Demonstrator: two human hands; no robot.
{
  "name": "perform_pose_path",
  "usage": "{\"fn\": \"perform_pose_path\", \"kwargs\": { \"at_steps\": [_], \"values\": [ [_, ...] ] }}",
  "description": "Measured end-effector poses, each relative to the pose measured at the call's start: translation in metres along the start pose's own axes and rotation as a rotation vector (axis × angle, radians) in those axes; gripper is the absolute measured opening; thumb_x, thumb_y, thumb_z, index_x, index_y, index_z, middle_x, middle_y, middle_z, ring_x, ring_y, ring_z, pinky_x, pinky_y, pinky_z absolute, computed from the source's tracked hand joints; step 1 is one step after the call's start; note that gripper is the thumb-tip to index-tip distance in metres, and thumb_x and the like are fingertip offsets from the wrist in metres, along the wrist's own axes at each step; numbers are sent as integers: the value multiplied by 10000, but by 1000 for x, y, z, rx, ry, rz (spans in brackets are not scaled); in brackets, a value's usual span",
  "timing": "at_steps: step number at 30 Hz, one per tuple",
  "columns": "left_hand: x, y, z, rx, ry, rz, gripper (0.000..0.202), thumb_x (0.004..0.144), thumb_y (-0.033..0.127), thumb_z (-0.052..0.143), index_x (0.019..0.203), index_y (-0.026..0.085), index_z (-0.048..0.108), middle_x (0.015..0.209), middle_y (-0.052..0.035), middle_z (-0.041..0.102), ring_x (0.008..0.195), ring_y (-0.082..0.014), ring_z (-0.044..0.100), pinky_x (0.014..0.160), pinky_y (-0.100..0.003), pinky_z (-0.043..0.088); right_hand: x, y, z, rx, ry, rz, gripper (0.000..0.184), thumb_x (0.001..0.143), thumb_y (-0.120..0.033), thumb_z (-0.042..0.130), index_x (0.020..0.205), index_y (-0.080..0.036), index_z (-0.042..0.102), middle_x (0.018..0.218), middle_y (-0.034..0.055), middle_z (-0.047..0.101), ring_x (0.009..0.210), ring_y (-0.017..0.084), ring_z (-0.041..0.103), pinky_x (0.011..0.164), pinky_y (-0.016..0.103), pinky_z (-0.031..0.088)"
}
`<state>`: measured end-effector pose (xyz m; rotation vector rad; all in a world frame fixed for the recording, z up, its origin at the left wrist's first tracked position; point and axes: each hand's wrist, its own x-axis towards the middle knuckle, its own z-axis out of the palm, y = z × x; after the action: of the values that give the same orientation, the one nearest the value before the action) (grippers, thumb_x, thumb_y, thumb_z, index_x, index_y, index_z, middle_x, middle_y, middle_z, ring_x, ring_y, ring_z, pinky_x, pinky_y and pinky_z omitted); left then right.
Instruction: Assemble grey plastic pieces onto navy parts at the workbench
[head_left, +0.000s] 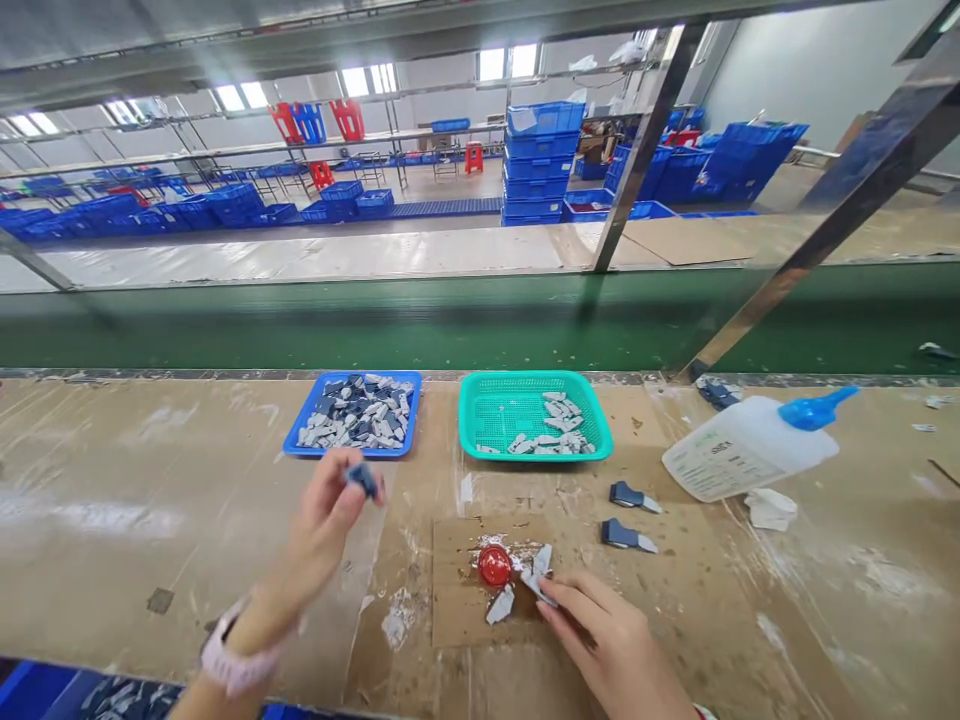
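Blue piece (365, 478) sits in raised left hand (322, 525); right hand (607, 640) apparently rests.

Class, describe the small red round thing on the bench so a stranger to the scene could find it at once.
Just in front of the green mesh basket on the workbench lies a cardboard patch. The red disc sits on it, just left of the right hand. It alone is red and round among pale grey slivers.
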<state>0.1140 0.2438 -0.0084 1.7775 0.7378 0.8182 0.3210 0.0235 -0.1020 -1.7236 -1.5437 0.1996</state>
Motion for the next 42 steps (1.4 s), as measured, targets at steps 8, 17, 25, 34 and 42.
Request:
{"fn": "perform_pose_path", "kwargs": {
  "at_steps": [8, 17, 25, 34, 42],
  "values": [
    [-125, -10, 53, -488, 338, -427, 374, 808, 568, 590, 943, 236, 486, 643, 35, 534, 522, -93, 432, 504, -185, 363, -1, -5, 18, -219, -66, -51, 413, 990, -309, 310, 858, -172, 677, 744, 57, 620, 625, 168, 623, 541, 286, 514],
    [-110, -12, 97, -453, 16, -405, 405, 817, 566, 581, 842, 162, 566, 682, 12, 496, 580, -94, 395, 580, -219, 318, 14, -11, -17, 574, -25, 346, 186, 801, -366, 674, 891, -222, 750, 790, 42, 664, 642, 136, 642, 547, 210, 544],
    [-85, 15, 126, -372, -208, -253, 449, 798, 574, 585, 1041, 197, 568, 843, -43, 529, 770, -175, 463, 655, -257, 344, 33, -46, -47, 557, 40, 124, 151, 807, -234, 671, 932, -264, 750, 817, 49, 678, 729, 146, 657, 614, 199, 567],
    [-83, 24, 138, -194, -74, -223, 348, 895, 522, 437, 910, 205, 580, 817, -39, 572, 743, -175, 513, 686, -277, 359, 31, -47, -46, 238, -36, -210, 341, 866, -104, 532, 1112, -308, 652, 843, 47, 663, 704, 128, 650, 599, 178, 554],
    [-85, 11, 157, -120, 0, -251, 360, 908, 491, 373, 811, 194, 551, 728, -27, 547, 667, -173, 478, 634, -285, 336, 18, -46, -31, 76, -140, -241, 274, 915, -171, 450, 985, -311, 675, 722, 42, 651, 614, 115, 630, 558, 161, 528]
  ]
}}
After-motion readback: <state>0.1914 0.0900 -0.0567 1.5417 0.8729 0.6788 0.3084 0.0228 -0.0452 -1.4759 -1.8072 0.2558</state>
